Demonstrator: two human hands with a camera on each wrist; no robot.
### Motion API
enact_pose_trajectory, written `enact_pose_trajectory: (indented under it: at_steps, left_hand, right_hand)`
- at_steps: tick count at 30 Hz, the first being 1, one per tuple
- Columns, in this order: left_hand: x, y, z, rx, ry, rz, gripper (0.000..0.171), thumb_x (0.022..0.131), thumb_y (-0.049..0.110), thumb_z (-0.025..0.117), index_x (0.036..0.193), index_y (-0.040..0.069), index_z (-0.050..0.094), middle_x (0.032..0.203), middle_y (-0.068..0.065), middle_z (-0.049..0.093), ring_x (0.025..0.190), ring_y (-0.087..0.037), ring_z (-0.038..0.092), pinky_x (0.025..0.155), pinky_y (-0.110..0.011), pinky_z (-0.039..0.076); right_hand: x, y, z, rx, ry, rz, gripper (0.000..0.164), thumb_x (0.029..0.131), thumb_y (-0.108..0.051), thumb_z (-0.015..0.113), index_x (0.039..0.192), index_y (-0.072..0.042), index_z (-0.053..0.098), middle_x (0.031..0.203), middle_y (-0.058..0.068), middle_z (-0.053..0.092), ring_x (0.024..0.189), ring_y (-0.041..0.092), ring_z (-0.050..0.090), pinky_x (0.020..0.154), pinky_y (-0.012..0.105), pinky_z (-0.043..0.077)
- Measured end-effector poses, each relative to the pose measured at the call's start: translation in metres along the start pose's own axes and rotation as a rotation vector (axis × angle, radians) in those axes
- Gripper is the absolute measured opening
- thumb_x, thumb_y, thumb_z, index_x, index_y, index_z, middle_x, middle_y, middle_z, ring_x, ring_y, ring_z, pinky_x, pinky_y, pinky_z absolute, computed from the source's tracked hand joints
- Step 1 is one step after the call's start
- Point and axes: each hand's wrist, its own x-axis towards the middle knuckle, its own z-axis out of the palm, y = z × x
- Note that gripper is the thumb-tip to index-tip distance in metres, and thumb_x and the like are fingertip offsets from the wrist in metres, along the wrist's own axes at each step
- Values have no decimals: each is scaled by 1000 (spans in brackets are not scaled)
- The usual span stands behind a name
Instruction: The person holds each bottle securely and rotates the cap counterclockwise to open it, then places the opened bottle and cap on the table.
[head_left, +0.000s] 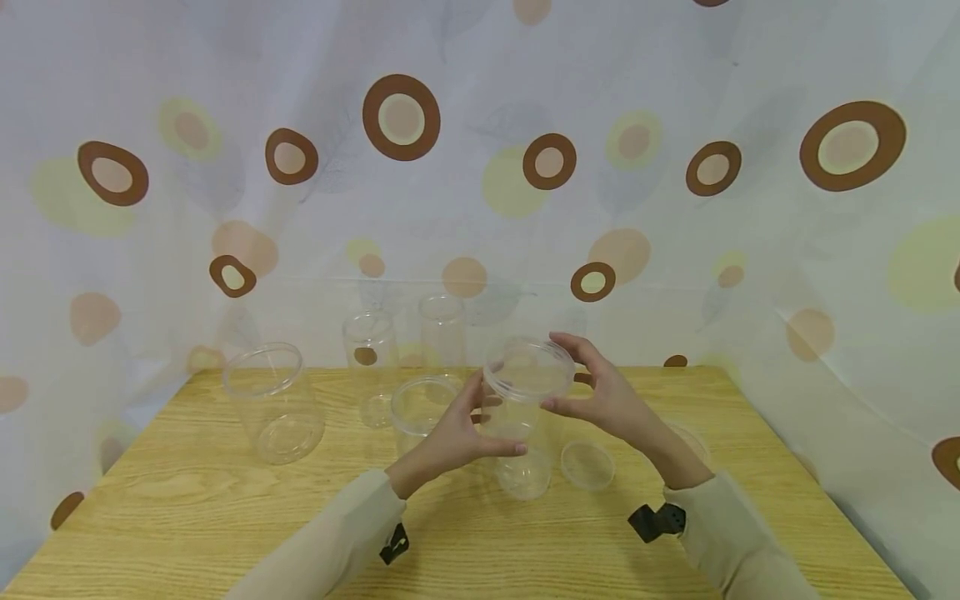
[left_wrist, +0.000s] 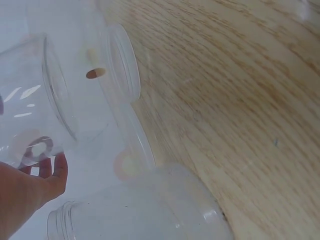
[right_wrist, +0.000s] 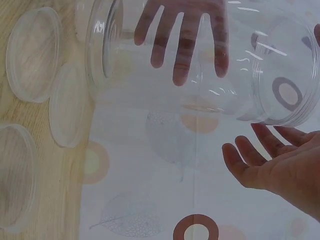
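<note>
A clear plastic jar (head_left: 523, 479) stands upright in front of me, between both hands. My left hand (head_left: 461, 433) holds its side, thumb on the near side and fingers behind; the right wrist view shows those fingers through the clear wall (right_wrist: 210, 97). Around the wide top rim (head_left: 528, 390) curves my right hand (head_left: 611, 400), thumb in front and index finger at the far edge. Whether a separate lid sits on that rim is hard to tell. In the left wrist view the jar's lower part (left_wrist: 30, 85) shows above the left hand (left_wrist: 35, 190).
Several other clear jars stand to the left and behind: a wide one (head_left: 281, 417), two tall ones (head_left: 371, 367) (head_left: 442, 333), and another (head_left: 408, 425) beside my left hand. Clear round lids (head_left: 587, 465) (right_wrist: 32, 55) lie to the right on the wooden table (head_left: 187, 517). A patterned curtain (head_left: 480, 192) encloses the back and sides.
</note>
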Motion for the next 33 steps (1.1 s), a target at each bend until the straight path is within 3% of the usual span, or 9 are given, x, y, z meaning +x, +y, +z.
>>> enact_pose_trajectory:
  at_steps: [4,9,14,18,22,27,33]
  left_hand:
    - [-1,0,0,-15,-22,-3,98,70,15,80,144,32,18,134,-5,42,124,-26,41,101,-47,35]
    - [1,-5,-1,-46,-71,19,99,69,19,81,144,29,18,139,-7,38,124,-29,41,100,-51,34]
    - [7,-21,0,-35,-94,36,99,67,21,82,144,31,19,141,-3,37,122,-25,42,98,-48,36]
    - [8,-28,0,-18,-89,43,99,67,24,82,142,36,20,139,1,39,121,-21,44,97,-45,38]
    - [8,-29,0,-13,-71,53,98,66,26,83,140,41,20,137,4,41,121,-21,44,97,-45,38]
    - [8,-29,0,-12,-24,40,97,65,27,83,138,44,21,132,3,43,120,-20,44,99,-47,37]
    - [9,-28,1,-4,5,29,97,65,24,83,138,43,22,130,1,45,121,-19,45,99,-45,37]
  right_hand:
    - [3,6,-6,91,-88,-24,71,82,-12,68,140,-14,28,139,12,34,118,27,41,94,47,40]
    - [8,15,-18,316,-294,-66,73,85,-4,62,143,-7,19,141,19,24,118,28,38,86,30,48]
    - [14,23,-29,458,-456,-91,77,85,-1,60,145,-3,12,144,18,19,123,38,32,92,34,46]
    - [16,24,-32,483,-494,-88,77,86,-2,60,145,-4,10,145,15,20,126,37,32,96,38,44]
    - [13,21,-30,464,-445,-100,80,85,-2,61,146,-6,9,148,15,17,130,26,31,99,34,41]
    - [7,14,-20,303,-238,-118,80,83,-4,64,146,-11,15,149,14,18,131,14,30,99,27,37]
    - [-1,5,-1,114,-11,-74,82,78,-5,71,143,-18,23,146,10,28,130,24,31,100,47,33]
